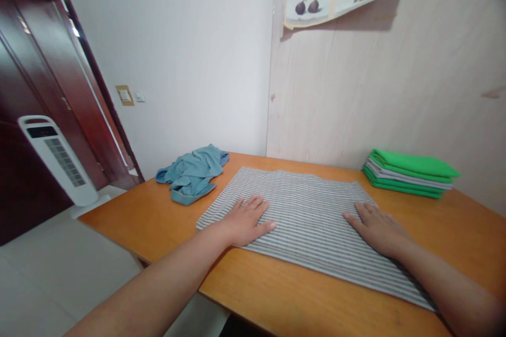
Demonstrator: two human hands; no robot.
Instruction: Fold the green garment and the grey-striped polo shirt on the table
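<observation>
A grey-and-white striped cloth [304, 216] lies spread nearly flat on the wooden table [269, 289], with slight ripples along its far edge. My left hand [249, 221] rests palm down on the cloth's left part, fingers apart and pointing away from me. On its right part lies my right hand [377, 226], also palm down with fingers stretched out. Neither hand grips the fabric. The right forearm covers part of the cloth's right edge.
A crumpled teal cloth [197, 168] sits at the table's back left. Folded green and grey cloths [411, 171] are stacked at the back right, near the wall [336, 100]. A white tower fan [59, 160] stands on the floor by the dark red door [35, 63].
</observation>
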